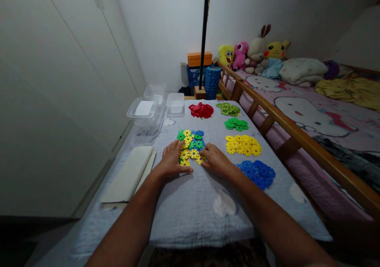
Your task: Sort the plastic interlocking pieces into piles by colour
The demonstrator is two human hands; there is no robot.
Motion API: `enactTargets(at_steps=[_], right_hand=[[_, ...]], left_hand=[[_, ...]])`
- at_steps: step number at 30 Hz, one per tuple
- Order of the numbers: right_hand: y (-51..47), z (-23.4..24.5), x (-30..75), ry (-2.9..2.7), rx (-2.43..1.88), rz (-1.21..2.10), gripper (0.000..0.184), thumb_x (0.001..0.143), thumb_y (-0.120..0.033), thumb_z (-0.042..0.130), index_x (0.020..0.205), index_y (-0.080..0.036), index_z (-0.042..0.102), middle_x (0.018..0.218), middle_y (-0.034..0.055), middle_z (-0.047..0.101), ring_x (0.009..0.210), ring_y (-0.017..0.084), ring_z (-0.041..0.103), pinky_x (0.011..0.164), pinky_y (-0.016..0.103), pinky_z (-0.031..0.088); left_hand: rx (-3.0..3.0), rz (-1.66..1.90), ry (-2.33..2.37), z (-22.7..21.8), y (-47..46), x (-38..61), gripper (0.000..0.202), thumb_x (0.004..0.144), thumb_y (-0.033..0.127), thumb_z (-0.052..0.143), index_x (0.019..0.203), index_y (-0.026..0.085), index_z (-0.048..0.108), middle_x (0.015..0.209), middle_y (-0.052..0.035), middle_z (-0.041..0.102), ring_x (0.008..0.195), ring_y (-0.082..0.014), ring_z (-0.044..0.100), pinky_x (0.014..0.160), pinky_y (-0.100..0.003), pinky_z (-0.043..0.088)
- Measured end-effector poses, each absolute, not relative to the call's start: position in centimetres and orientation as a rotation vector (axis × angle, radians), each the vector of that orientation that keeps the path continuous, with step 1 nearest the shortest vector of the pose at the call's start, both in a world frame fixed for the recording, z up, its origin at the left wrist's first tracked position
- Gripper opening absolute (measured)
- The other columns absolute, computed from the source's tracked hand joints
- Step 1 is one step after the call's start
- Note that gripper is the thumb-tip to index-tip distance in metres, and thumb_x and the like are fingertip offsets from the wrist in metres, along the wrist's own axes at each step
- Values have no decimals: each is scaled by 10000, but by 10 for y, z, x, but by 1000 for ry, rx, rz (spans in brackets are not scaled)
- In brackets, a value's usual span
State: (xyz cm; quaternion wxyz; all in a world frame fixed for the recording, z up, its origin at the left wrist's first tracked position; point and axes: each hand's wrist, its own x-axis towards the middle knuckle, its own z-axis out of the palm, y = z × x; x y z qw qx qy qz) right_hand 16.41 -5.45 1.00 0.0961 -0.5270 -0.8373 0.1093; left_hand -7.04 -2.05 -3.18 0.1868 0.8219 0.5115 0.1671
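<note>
A mixed pile of yellow, green and blue flower-shaped plastic discs (193, 154) lies in the middle of the table, between my hands. My left hand (172, 159) rests along the pile's left side, fingers stretched forward and thumb spread toward the near edge. At the lower right of the pile, my right hand (216, 159) has its fingers bent and closed at a yellow flower-shaped disc (200, 159); its fingertips are partly hidden. To the right are sorted piles of blue discs (257, 173), yellow discs (244, 145), green discs (236, 124) and light green discs (228, 108). Red discs (201, 110) lie farther back.
Clear plastic containers (175, 103) stand at the back left, one with a lid (143, 108) on top. A folded cream sheet (130, 175) lies at the left of the cloth-covered table (190, 215). A wooden bed rail (285, 134) borders the right side; a black pole (204, 37) rises behind.
</note>
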Motion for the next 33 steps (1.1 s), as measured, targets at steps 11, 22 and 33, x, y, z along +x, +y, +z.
enactTargets(at_steps=[11, 22, 33], right_hand=[[-38, 28, 218, -2156, -1601, 597, 130, 826, -117, 570, 817, -192, 676, 827, 18, 695, 782, 155, 607, 717, 248, 422], [-25, 16, 324, -1701, -2013, 313, 145, 750, -207, 571, 855, -188, 668, 805, 34, 703, 727, 177, 624, 646, 263, 428], [-22, 7, 307, -1735, -2088, 45, 67, 816, -178, 581, 816, -210, 640, 861, 59, 704, 820, 209, 610, 757, 306, 423]], left_hand=[[2327, 419, 1551, -35, -24, -74, 1200, 510, 564, 903, 1532, 248, 360, 1615, -207, 344, 1495, -437, 320, 1195, -587, 291], [2320, 521, 1584, -31, -23, -64, 972, 641, 532, 840, 1472, 236, 432, 1565, -193, 408, 1446, -402, 395, 1172, -577, 320], [2318, 592, 1604, -37, -21, -62, 893, 663, 508, 826, 1435, 249, 460, 1543, -152, 439, 1431, -375, 412, 1165, -534, 341]])
